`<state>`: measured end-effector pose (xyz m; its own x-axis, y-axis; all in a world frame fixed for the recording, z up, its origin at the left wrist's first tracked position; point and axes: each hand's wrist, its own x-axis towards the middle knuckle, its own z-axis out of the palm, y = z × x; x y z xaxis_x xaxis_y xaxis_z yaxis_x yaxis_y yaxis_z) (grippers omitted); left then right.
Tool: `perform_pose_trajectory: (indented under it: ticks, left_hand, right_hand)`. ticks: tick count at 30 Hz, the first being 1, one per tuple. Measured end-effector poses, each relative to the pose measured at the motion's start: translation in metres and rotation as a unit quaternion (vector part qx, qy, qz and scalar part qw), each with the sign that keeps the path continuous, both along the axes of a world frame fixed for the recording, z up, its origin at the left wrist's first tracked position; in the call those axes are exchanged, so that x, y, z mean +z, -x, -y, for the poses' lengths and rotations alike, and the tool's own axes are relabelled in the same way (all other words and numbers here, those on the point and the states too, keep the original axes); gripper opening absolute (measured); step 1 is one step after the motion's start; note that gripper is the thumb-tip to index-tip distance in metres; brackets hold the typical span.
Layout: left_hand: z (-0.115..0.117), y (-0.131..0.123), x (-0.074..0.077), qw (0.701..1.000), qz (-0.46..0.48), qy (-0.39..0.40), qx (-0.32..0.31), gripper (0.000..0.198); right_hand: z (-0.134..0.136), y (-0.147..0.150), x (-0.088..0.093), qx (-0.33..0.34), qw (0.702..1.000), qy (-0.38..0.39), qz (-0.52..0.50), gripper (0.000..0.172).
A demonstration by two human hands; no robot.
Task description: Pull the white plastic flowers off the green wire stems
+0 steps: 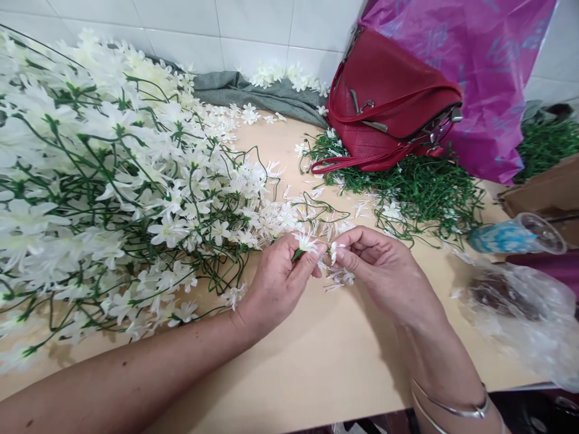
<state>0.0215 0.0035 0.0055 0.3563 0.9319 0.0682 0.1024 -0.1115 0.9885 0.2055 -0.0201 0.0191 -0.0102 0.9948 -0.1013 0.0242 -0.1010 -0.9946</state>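
Note:
Near the middle of the table, my left hand (pixel 283 274) is closed on a white artificial flower (pixel 306 243), its petals and a bit of green base showing above the thumb. Just to the right, my right hand (pixel 384 265) pinches a small white petal piece (pixel 333 252) between thumb and fingertips. The two hands are close together, fingertips almost meeting. Thin white stamen strands (pixel 339 277) lie on the table beneath and behind them. A large heap of white flowers on green stems (pixel 167 229) fills the left side, reaching close to my left wrist.
A red handbag (pixel 393 102) rests on a pile of green stems (pixel 420 187) at the back, before a purple plastic bag (pixel 479 72). On the right are a plastic cup (pixel 511 235), a clear plastic bag (pixel 529 319) and a cardboard box (pixel 543 187). Grey cloth (pixel 257 93) lies along the tiled wall.

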Motion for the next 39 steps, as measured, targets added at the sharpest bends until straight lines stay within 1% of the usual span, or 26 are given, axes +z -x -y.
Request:
perform_pose_trajectory:
  ticks: [4,7,10,13,16,19,22,25,28,29,32,34,37,39]
  left_hand:
    - [0.0,-0.001,-0.001,0.999,0.037,0.025,-0.011,0.026]
    - [0.0,-0.002,-0.004,0.996,0.068,0.045,-0.02,0.023]
    - [0.0,-0.002,-0.007,0.995,0.075,0.059,-0.016,0.021]
    - [-0.001,-0.002,-0.007,0.996,0.063,0.054,-0.017,0.024]
    - [-0.001,-0.004,-0.006,0.997,0.053,0.047,-0.019,0.026]
    - [0.0,-0.005,-0.006,0.999,0.039,0.016,-0.019,0.028]
    - [0.001,-0.004,-0.008,1.0,-0.001,-0.022,-0.022,0.032]
    - [0.001,-0.001,-0.011,0.998,-0.046,-0.031,-0.019,0.034]
    - [0.0,0.0,-0.012,0.999,-0.028,-0.006,-0.023,0.034]
    - [0.0,-0.001,-0.012,1.0,-0.008,0.007,-0.029,0.034]
    - [-0.001,-0.001,-0.008,0.997,0.053,0.047,-0.04,0.034]
    - [-0.002,-0.002,-0.006,0.994,0.076,0.063,-0.04,0.034]
    - [-0.002,-0.001,-0.004,0.994,0.077,0.072,-0.037,0.033]
    - [-0.002,-0.001,-0.004,0.994,0.065,0.08,-0.034,0.033]
  right_hand:
    - [-0.001,0.001,0.0,0.01,1.0,-0.002,-0.029,0.02]
    - [-0.002,0.005,0.002,0.03,0.998,-0.002,-0.053,0.02]
    - [-0.003,0.008,0.003,0.046,0.997,0.0,-0.059,0.021]
    - [-0.003,0.009,0.001,0.05,0.997,0.009,-0.054,0.02]
    - [-0.004,0.006,-0.001,0.045,0.996,0.019,-0.071,0.02]
    - [-0.004,0.001,-0.002,0.03,0.995,0.032,-0.093,0.022]
    - [-0.005,-0.003,0.0,0.021,0.994,0.048,-0.1,0.026]
    - [-0.006,-0.005,0.001,0.013,0.995,0.05,-0.09,0.029]
    - [-0.007,-0.003,0.002,-0.001,0.996,0.043,-0.08,0.03]
    - [-0.007,-0.002,0.002,0.006,0.995,0.046,-0.084,0.03]
    - [-0.008,0.003,0.0,0.052,0.989,0.054,-0.127,0.028]
    - [-0.009,0.006,-0.002,0.066,0.984,0.047,-0.157,0.026]
    - [-0.01,0.008,-0.007,0.051,0.982,0.045,-0.178,0.023]
    - [-0.011,0.007,-0.01,0.056,0.981,0.045,-0.181,0.02]
